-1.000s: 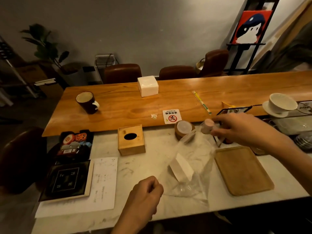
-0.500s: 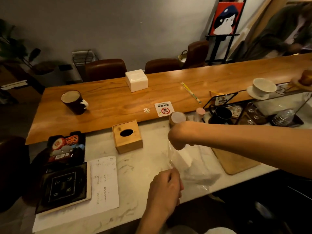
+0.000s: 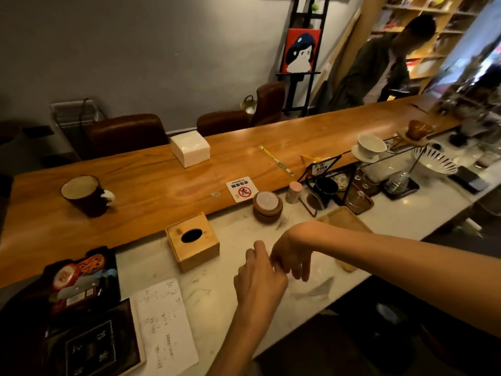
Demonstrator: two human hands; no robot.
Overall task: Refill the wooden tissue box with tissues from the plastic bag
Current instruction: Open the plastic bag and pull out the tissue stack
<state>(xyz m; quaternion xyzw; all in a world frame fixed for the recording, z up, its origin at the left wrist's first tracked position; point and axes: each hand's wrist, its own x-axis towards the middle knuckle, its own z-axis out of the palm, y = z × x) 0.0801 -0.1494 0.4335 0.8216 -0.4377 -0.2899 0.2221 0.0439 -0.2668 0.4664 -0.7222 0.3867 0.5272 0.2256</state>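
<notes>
Clear plastic bag [image 3: 311, 283] on marble | left hand [image 3: 260, 278] pinching its edge | right hand [image 3: 291, 256] fingers curled on it

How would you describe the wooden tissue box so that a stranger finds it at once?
Start at the long wooden counter and come down to the white marble top in front of it. The wooden tissue box stands there near the counter's edge, left of both hands. It is a pale wooden cube, the only thing with a dark oval hole in its top.

Tan wooden box [image 3: 193, 241] centre; white tissue block [image 3: 190, 148] above; dark brown mug [image 3: 86, 195] left; red painting [image 3: 300, 51] top; black-striped white bowl [image 3: 433, 160] right.
</notes>
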